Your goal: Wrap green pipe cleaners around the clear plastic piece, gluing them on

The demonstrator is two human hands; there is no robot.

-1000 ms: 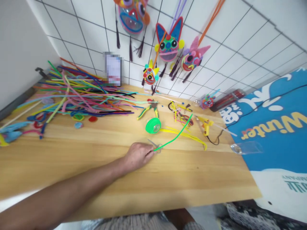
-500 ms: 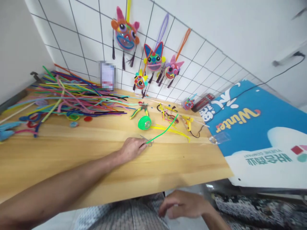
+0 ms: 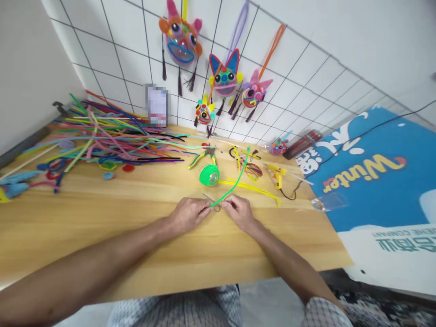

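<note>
A bent green pipe cleaner [image 3: 240, 176] rises from between my hands and curves up toward the back of the table. Its lower end is pinched in the fingers of my left hand [image 3: 190, 213]. Just to the right, my right hand [image 3: 240, 211] has its thumb and fingers closed at the same pipe cleaner, a short way along from the left fingertips. Small scissors [image 3: 217, 208] lie on the wood under and between the fingertips, partly covered. Beyond them sits a round piece wrapped in green [image 3: 206, 175], with a clear domed centre.
Yellow pipe cleaners [image 3: 252, 186] lie right of the green piece, pliers [image 3: 205, 156] behind it. A yellow glue gun [image 3: 279, 175] with a cord lies farther right. Many coloured pipe cleaners [image 3: 112, 136] are heaped at left. Decorated masks [image 3: 225, 79] hang on the wall grid.
My right hand has come up from below the table edge to the pipe cleaner beside my left hand. The pipe cleaner's free end now points more steeply upward. The view has shifted slightly.
</note>
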